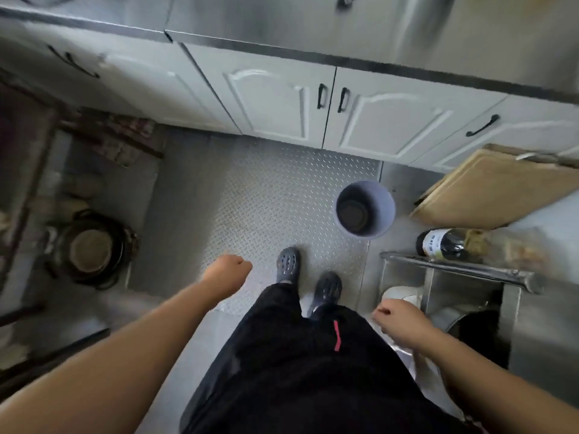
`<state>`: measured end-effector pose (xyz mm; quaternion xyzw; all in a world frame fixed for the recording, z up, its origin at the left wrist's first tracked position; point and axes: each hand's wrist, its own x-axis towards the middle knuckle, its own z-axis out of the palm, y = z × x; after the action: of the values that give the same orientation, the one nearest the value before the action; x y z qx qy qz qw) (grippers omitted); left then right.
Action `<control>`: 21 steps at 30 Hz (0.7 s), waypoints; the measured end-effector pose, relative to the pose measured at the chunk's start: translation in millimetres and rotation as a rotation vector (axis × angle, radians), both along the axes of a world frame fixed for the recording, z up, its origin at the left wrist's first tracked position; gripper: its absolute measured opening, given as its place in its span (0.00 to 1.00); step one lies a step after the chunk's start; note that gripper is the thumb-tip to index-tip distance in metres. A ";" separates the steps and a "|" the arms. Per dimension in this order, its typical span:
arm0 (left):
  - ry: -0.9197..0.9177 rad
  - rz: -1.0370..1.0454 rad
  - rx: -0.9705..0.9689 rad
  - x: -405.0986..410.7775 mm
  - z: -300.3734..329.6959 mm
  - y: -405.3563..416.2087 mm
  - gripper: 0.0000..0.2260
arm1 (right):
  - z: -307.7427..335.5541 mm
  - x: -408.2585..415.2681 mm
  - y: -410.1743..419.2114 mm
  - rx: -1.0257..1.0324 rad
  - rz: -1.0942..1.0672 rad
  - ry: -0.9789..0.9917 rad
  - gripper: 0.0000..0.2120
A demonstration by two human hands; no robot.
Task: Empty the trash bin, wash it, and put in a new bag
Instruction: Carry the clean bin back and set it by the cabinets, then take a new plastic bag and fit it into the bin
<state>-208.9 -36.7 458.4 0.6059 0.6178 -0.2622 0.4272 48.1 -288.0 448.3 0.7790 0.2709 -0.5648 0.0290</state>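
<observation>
From the head camera, looking straight down, a lavender trash bin [365, 209] stands upright on the diamond-plate metal floor [266, 195], in front of the white cabinet doors [329, 111] and just ahead and to the right of the person's feet. Its mouth is open to the camera and no bag shows over the rim; the inside is dark, with a round dark base visible at the bottom. The left hand [230, 272] hangs out over the floor to the left of the feet, its fingers curled into a loose fist with nothing in it, well apart from the bin. The right hand [396, 319] is lower right, near the person's hip, fingers curled inward; whether anything is pinched in it cannot be told, and it too is clear of the bin. Between the hands are black trousers [297, 355] with a short red stripe, and two dark perforated clogs [288, 265] planted on the plate floor. To the right of the bin a wooden cutting board [488, 192] leans tilted against the cabinets, and below it a dark bottle [441, 244] with a pale label lies on its side on a steel shelf [463, 269]. At the far left, blurred, a round dark pot [91, 247] sits on the floor beside a cluttered rack.
</observation>
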 end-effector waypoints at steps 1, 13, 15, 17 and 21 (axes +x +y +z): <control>0.008 0.084 0.012 -16.7 8.2 -8.7 0.11 | 6.9 3.5 -5.9 -0.024 0.034 -0.007 0.13; -0.047 0.720 0.005 -148.9 57.0 -102.1 0.10 | 44.7 21.6 67.5 -0.180 0.685 -0.205 0.17; -0.083 0.787 -0.004 -167.7 55.9 -110.7 0.09 | 42.2 2.4 108.4 -0.164 0.659 -0.208 0.17; -0.105 0.825 -0.013 -190.9 54.6 -117.5 0.09 | 40.3 -25.7 150.8 -0.056 0.539 -0.223 0.14; -0.124 0.884 -0.067 -255.5 55.1 -127.1 0.09 | 51.5 -112.6 232.4 0.087 0.420 -0.107 0.10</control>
<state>-464.3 -163.8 513.6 0.2842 0.7817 -0.0374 0.5539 -64.4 -55.6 499.8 0.7346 0.4496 -0.4921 0.1267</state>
